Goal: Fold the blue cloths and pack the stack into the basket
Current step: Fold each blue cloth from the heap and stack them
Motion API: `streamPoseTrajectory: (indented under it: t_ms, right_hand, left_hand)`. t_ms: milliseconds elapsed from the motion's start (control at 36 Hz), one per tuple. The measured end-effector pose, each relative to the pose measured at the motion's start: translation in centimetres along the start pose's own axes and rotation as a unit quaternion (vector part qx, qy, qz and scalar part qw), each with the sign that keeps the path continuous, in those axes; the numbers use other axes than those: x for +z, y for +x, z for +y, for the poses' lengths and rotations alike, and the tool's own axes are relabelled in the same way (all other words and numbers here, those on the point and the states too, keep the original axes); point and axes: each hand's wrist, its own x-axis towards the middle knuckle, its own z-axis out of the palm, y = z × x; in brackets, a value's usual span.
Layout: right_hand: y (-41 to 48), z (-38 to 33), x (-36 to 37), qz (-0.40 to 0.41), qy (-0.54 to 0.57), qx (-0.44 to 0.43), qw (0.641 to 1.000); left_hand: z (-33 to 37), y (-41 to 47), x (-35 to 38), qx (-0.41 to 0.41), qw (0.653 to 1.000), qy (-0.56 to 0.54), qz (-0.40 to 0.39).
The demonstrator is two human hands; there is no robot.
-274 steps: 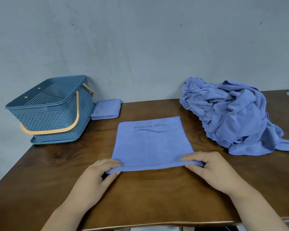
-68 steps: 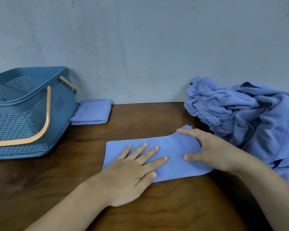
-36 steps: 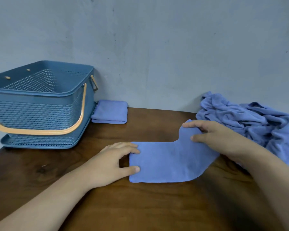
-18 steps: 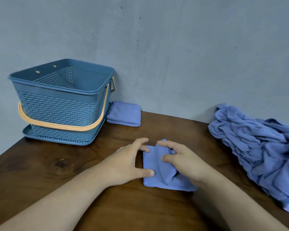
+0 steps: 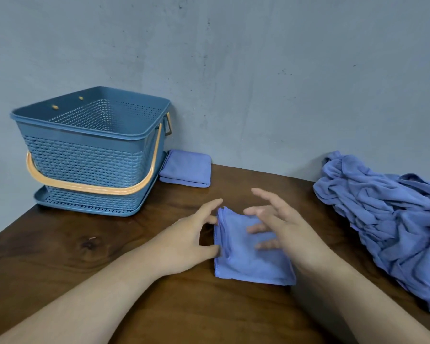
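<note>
A blue cloth [image 5: 248,261], folded into a small square, lies on the wooden table [image 5: 85,256] in front of me. My left hand [image 5: 191,242] touches the square's left edge with its fingertips and thumb. Spread and relaxed, my right hand [image 5: 281,229] hovers over the right half and grips nothing. Another folded blue cloth [image 5: 186,168] lies by the wall, beside the blue basket [image 5: 90,155] with an orange handle at the far left. A heap of unfolded blue cloths [image 5: 392,219] sits at the right.
A grey wall [image 5: 258,83] runs directly behind the table. The basket stands on its tray near the table's left edge. Bare wood lies between the basket and the folded square.
Over the last second the right hand carried the cloth's right end over to the left, which made the small square. Since half a second ago that hand has let go and its fingers have spread.
</note>
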Motion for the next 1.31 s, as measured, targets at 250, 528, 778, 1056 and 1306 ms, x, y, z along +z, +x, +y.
streamPoseTrajectory:
  t_ms: [250, 528, 778, 1056, 1306]
  right_hand:
    - [-0.3, 4.0, -1.6, -0.103, -0.403, -0.165, 0.894]
    - [-1.1, 3.6, -0.5, -0.192, -0.453, -0.072, 0.867]
    - [-1.2, 3.1, -0.6, -0.214, -0.402, -0.057, 0.888]
    - [-1.0, 3.4, -3.5, 0.13, -0.392, 0.105, 0.905]
    - [0.4, 2.7, -1.7, 0.102, -0.144, 0.13, 0.976]
  left_hand:
    - [-0.6, 0.2, 0.6, 0.034, 0.996, 0.081, 0.014]
    - [0.1, 0.3, 0.6, 0.03, 0.994, 0.069, 0.082]
    - [1.9, -0.6, 0.9, 0.143, 0.978, 0.149, 0.029]
    - [1.4, -0.6, 0.7, 0.057, 0.996, 0.06, 0.046]
    - [1.3, 0.5, -0.4, -0.101, 0.969, -0.171, 0.146]
